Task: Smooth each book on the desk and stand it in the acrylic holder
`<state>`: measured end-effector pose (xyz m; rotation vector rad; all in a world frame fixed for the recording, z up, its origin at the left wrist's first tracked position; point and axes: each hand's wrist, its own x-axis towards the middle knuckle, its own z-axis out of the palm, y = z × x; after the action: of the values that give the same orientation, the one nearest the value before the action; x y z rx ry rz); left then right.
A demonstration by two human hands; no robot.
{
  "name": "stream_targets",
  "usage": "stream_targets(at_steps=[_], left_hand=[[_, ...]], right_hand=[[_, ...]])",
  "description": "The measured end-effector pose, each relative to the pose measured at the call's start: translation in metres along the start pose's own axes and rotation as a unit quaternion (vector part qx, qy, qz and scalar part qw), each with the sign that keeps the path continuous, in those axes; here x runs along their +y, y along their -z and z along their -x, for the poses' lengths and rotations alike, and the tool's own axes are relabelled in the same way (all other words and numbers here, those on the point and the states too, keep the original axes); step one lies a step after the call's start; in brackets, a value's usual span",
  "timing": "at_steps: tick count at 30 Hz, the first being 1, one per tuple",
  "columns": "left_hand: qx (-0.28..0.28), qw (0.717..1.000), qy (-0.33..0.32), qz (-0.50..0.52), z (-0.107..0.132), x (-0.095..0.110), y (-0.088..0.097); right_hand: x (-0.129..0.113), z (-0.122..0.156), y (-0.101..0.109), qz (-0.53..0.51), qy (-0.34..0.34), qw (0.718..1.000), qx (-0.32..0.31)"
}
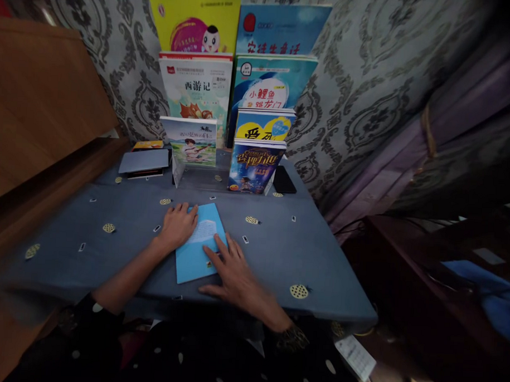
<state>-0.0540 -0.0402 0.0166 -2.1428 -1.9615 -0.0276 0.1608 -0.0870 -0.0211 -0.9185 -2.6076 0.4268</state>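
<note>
A light blue book [196, 258] lies flat and slightly turned on the cloth-covered table, a block of small print on the face that shows. My left hand [179, 224] rests over its upper left edge, fingers stretched out. Across its right side lies my right hand [231, 268], with the fingers spread and the thumb near the lower edge. Neither hand is wrapped round the book. Behind it stands a clear book rack [200, 181] with several upright children's books, among them a dark blue book [256, 167] and a pale green book [193, 141] in front.
The grey-blue tablecloth [123, 253] has pineapple prints. At the back left sits a small stack of books [144, 162]; a black phone-like slab [284, 180] lies right of the rack. A wooden panel [40, 105] borders the left, a patterned curtain [359, 77] the back.
</note>
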Motion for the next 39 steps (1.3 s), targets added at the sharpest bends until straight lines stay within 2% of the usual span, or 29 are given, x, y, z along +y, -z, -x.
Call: stream_targets(at_steps=[5, 10, 14, 16, 18, 19, 21, 23, 26, 29, 31, 33, 36, 37, 39], left_hand=[[-0.014, 1.000, -0.002, 0.007, 0.015, -0.001, 0.007], [-0.038, 0.998, -0.008, 0.053, 0.028, -0.005, 0.017], [-0.053, 0.993, -0.014, 0.101, 0.034, -0.017, 0.020], [-0.050, 0.984, -0.012, 0.172, 0.034, -0.030, 0.019], [-0.044, 0.955, -0.004, 0.294, 0.032, -0.045, 0.018], [-0.043, 0.929, 0.003, 0.368, 0.031, -0.052, 0.017], [-0.046, 0.861, 0.036, 0.505, 0.029, -0.064, 0.018], [-0.049, 0.796, 0.093, 0.596, 0.027, -0.069, 0.018], [-0.039, 0.722, 0.143, 0.676, 0.025, -0.065, 0.016], [-0.020, 0.672, 0.118, 0.730, 0.019, -0.054, 0.013], [-0.012, 0.645, 0.102, 0.758, 0.013, -0.045, 0.011], [0.000, 0.616, 0.109, 0.780, 0.007, -0.036, 0.006], [0.032, 0.603, 0.151, 0.782, -0.002, -0.025, -0.002], [0.038, 0.608, 0.163, 0.776, -0.005, -0.023, -0.005], [0.034, 0.624, 0.175, 0.761, -0.010, -0.023, -0.007]], right_hand=[[-0.026, 0.019, -0.004, -0.009, 0.007, 1.000, 0.002], [-0.056, 0.026, -0.020, 0.013, -0.032, 0.998, 0.054], [-0.063, 0.026, -0.025, 0.005, -0.041, 0.997, 0.072], [-0.060, 0.026, -0.024, -0.010, -0.039, 0.997, 0.073], [-0.056, 0.026, -0.020, -0.038, -0.038, 0.996, 0.077], [-0.053, 0.026, -0.017, -0.056, -0.039, 0.994, 0.082], [-0.049, 0.025, -0.010, -0.106, -0.048, 0.989, 0.094], [-0.047, 0.023, -0.002, -0.170, -0.063, 0.977, 0.111], [-0.047, 0.019, 0.010, -0.284, -0.082, 0.944, 0.145], [-0.051, 0.014, 0.015, -0.395, -0.106, 0.897, 0.166], [-0.054, 0.011, 0.012, -0.469, -0.135, 0.855, 0.177], [-0.056, 0.007, 0.007, -0.549, -0.169, 0.794, 0.198], [-0.059, 0.002, 0.000, -0.646, -0.203, 0.701, 0.223], [-0.059, 0.001, -0.001, -0.659, -0.205, 0.688, 0.224], [-0.057, -0.001, -0.001, -0.654, -0.201, 0.695, 0.220]])
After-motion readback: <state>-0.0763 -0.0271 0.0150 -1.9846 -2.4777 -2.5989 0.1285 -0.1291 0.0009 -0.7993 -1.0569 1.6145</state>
